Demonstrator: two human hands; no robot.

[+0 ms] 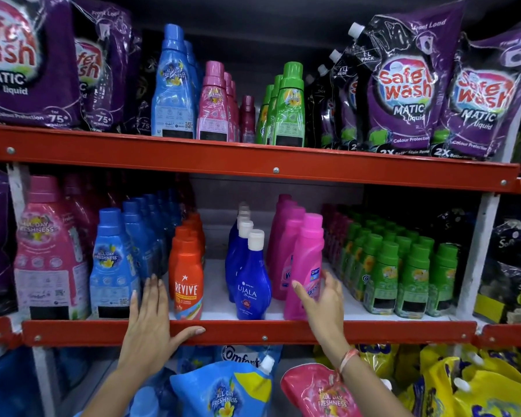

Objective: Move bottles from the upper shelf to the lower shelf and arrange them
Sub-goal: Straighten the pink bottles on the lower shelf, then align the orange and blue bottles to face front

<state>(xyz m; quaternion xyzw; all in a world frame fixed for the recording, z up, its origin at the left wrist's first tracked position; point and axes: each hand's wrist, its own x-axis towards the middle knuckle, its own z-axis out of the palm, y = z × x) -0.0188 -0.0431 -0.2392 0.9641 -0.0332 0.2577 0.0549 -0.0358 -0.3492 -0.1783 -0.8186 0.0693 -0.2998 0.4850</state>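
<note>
At the bottom of the frame, nearest the camera, lie soft refill pouches: a blue Comfort pouch, a pink pouch and yellow packs at lower right. Just above them runs the red front rail of the lower shelf. The left hand lies flat and spread, its palm over that rail, thumb stretched along the rail's face and fingertips touching the base of a blue Comfort bottle. The right hand, with a thread band at the wrist, is open with fingers curled loosely around the lower part of the front pink Vanish bottle, which tilts slightly to the left; whether it grips firmly cannot be told. Between the hands stand an orange Revive bottle and a blue Ujala bottle, each heading a row running back. Small green bottles fill the right of this shelf, and a large pink bottle stands at the left. On the upper shelf, mid-frame, stand blue, pink and green bottles, flanked by purple Safewash pouches.
</note>
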